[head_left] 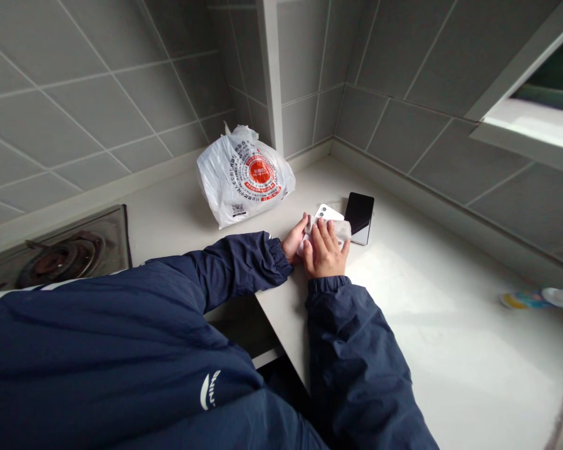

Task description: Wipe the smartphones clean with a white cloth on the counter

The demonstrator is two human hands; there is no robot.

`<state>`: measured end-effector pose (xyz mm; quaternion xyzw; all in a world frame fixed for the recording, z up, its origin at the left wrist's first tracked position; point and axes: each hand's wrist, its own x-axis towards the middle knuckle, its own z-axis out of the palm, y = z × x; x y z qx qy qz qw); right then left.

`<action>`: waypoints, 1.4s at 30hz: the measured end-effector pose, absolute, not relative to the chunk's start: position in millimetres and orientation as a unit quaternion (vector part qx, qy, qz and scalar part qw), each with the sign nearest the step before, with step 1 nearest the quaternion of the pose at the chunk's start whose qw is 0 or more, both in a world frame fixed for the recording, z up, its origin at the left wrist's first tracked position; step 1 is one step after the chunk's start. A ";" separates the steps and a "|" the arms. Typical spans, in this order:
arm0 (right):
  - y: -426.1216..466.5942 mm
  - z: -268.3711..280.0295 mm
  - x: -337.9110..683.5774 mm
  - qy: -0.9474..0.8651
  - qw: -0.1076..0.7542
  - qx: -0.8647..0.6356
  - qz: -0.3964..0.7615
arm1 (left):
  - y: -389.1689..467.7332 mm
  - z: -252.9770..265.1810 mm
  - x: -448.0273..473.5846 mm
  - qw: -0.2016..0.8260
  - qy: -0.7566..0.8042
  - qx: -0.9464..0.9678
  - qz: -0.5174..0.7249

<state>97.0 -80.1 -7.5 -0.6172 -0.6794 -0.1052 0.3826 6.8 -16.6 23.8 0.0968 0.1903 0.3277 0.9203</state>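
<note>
A whitish, folded cloth (341,230) lies under my hands on the counter, with some white material showing below it. My left hand (293,242) is closed at its left end, thumb uppermost. My right hand (327,251) presses down from above, its fingers stretched over the cloth. What lies beneath the fingers is mostly hidden. Just behind the cloth is a white phone (334,214) with round camera lenses, partly covered. To its right rests a black phone (360,215) with a dark, glossy face that reflects light on its lower part.
A white plastic bag (225,181) with red and black print stands behind my left forearm. At the left is a gas stove (70,259). A colourful bottle-like packet (528,299) lies by the right wall. Below my arms is the counter edge (279,337), with a dark opening.
</note>
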 end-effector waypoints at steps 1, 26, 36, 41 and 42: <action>-80.3 -7.1 96.9 -0.681 0.385 -0.614 -0.106 | -16.7 25.0 6.4 0.922 0.191 0.091 0.325; -79.5 0.1 104.9 -0.637 0.382 -0.658 -0.127 | -21.6 23.9 6.5 0.899 0.223 0.231 0.299; -81.9 -4.6 98.1 -0.685 0.377 -0.615 -0.101 | -15.6 23.2 6.2 0.917 0.203 0.141 0.313; -82.7 -4.3 95.2 -0.697 0.370 -0.606 -0.104 | -18.7 29.7 5.1 0.926 0.203 0.123 0.294; -81.9 -4.4 96.4 -0.688 0.371 -0.614 -0.107 | -18.4 28.4 5.6 0.922 0.198 0.138 0.303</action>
